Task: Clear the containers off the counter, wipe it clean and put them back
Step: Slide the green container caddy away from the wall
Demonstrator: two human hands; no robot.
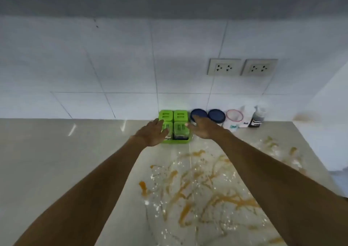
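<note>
My left hand (152, 132) is wide, fingers straight, set against the left flank of the green container set (180, 116). My right hand (202, 128) mirrors it on the right flank, also wide and curled round nothing. I read this as bracketing the set from both sides, because four small pots in one green tray (177, 141) shift more safely as a block than singly. The head view is soft here, so the palms may be pressing the plastic or just short of it; I cannot tell which.

In this same view the set stands at the rear edge of the tabletop (56, 161), hard against the tiled wall (122, 67). To its right along that edge run the first blue-lidded jar (198, 113), partly behind my right fingers, then the second blue-lidded jar (216, 115), a clear tub with a pink rim (234, 116), a white bottle (246, 116) and a dark bottle (256, 118), close together toward the rear right corner. Two wall sockets (224, 67) sit above them.

Orange smears (197, 180) and wet flecks cover the tabletop from the middle to the right edge, close in front of the row. So I judge that no container is cleared yet and no wiping has begun. The bare left part of the tabletop looks the cleanest place to park things.
</note>
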